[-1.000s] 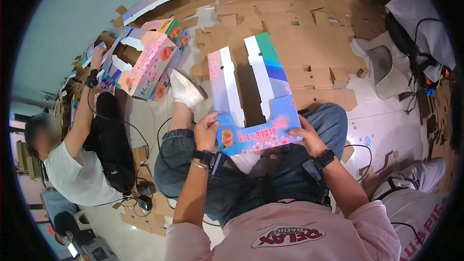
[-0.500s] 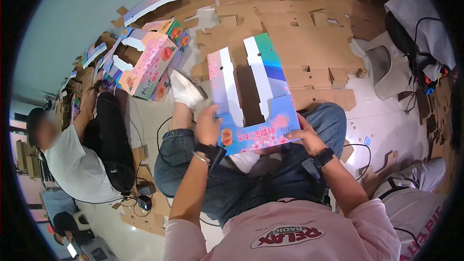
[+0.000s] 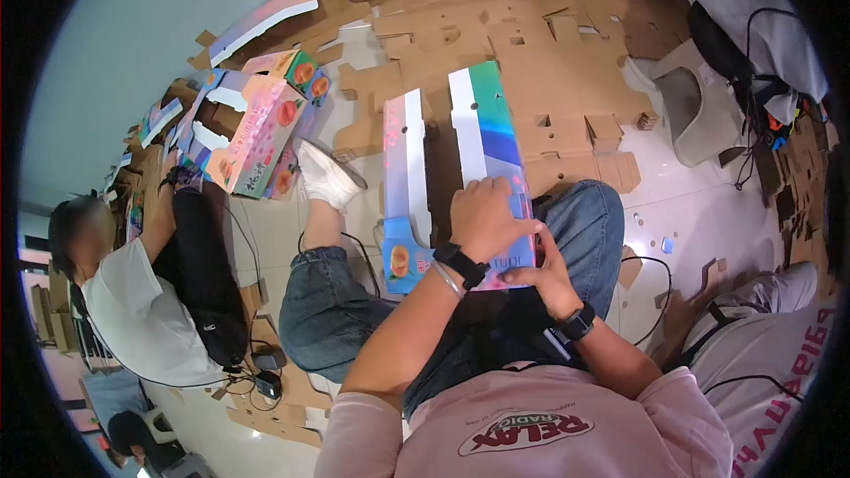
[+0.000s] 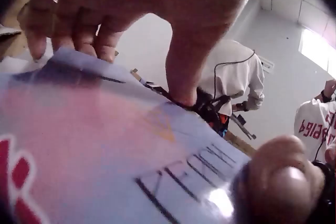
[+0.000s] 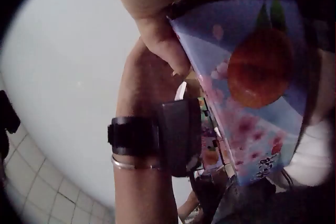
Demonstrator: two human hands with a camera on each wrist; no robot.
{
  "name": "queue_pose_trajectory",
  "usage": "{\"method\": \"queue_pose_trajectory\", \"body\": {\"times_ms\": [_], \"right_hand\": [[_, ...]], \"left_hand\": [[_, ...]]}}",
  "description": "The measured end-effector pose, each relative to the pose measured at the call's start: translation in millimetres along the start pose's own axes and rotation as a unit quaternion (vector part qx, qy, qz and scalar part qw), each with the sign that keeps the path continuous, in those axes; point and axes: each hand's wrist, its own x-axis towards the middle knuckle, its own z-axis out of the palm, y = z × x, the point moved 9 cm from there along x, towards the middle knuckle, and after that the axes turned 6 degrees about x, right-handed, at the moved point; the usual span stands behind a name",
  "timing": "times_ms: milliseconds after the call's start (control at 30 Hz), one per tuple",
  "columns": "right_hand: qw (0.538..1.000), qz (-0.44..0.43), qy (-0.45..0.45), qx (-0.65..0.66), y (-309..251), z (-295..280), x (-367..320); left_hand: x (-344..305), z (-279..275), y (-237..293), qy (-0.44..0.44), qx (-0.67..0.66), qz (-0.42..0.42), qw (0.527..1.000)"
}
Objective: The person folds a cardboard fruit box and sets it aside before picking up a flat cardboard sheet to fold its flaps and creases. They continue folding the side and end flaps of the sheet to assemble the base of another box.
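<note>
A printed cardboard fruit box [image 3: 404, 168] with a long slot in its top lies over the person's lap in the head view. My left hand [image 3: 482, 217] reaches across to its near right corner. In the left wrist view, its fingers [image 4: 86, 40] hook over the edge of the printed panel [image 4: 89, 134], the thumb further right along that edge. My right hand [image 3: 549, 279] grips the same corner, thumb on the near panel. A peach-printed side panel [image 5: 210, 50] fills much of the right wrist view, beneath the left hand [image 5: 157, 29].
Another peach box [image 3: 266, 128] stands at the left near a seated person [image 3: 146, 301]. Flattened brown cardboard [image 3: 478, 44] covers the floor ahead. A grey plastic stool [image 3: 699, 115] stands at the right, with another person's sleeve [image 3: 761, 389] nearer. Black cables [image 3: 660, 301] cross the floor.
My left hand has let go of the box's left near corner and crossed rightwards onto the right near corner. My right hand keeps its grip there. The view has shifted slightly.
</note>
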Motion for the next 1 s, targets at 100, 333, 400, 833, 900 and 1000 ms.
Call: {"method": "queue_pose_trajectory", "body": {"times_ms": [100,333,400,833,900,1000], "right_hand": [[0.999,0.010,0.019,-0.028,8.2,-16.2,-1.0],[0.998,0.012,0.034,-0.048,17.5,-37.1,-0.2],[0.998,-0.001,0.030,-0.052,19.7,-39.4,1.7],[0.999,0.027,-0.014,-0.033,11.1,-25.0,1.2],[0.999,0.018,-0.020,-0.042,8.2,-23.2,1.6],[0.998,0.012,-0.022,-0.051,9.2,-20.7,1.2]], "left_hand": [[8.8,22.5,9.1,-0.100,0.020,-0.005,0.995],[7.7,53.3,7.9,-0.047,-0.111,-0.004,0.993],[4.7,49.1,2.9,-0.011,-0.186,-0.028,0.982],[-19.6,33.0,-10.8,0.070,-0.270,0.063,0.958],[-39.4,13.7,-43.0,0.136,-0.244,0.018,0.960],[-75.0,-9.5,-95.9,0.165,-0.155,-0.060,0.972]]}}
